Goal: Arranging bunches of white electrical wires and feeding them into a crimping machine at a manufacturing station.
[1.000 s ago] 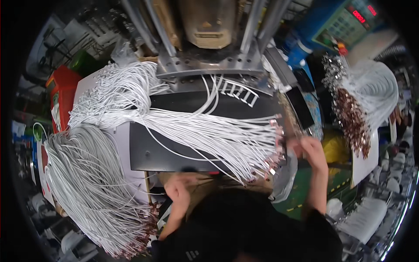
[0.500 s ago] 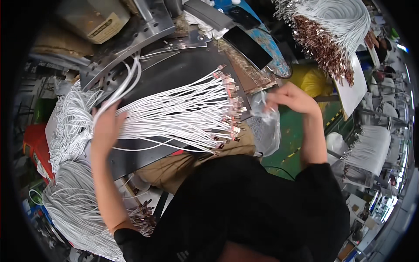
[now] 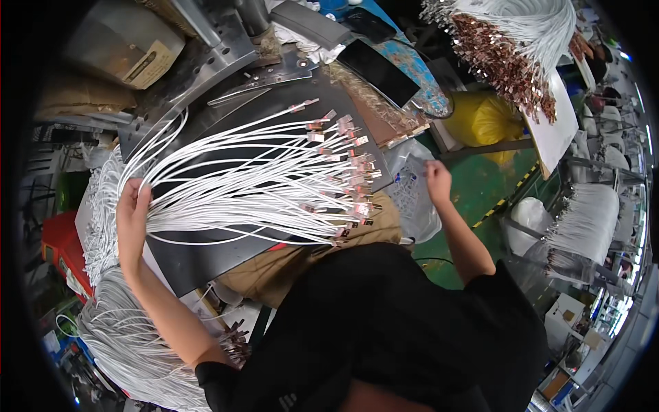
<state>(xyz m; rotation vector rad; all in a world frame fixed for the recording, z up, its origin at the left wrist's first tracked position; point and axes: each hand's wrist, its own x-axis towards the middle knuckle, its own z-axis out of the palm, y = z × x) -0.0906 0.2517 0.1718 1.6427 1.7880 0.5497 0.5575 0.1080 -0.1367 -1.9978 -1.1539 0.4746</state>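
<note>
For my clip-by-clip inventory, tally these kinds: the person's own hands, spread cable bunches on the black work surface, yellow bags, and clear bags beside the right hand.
Own hands: 2, left hand and right hand
White cable bunch: 1
Yellow bag: 1
Clear bag: 1
Total: 5
Individual cables overlap too much to count.

Left arm (image 3: 171, 312) extended forward and outward; left hand (image 3: 132, 216) directed forward. Right arm (image 3: 467, 240) angled outward, right hand (image 3: 438, 184) curled.
</note>
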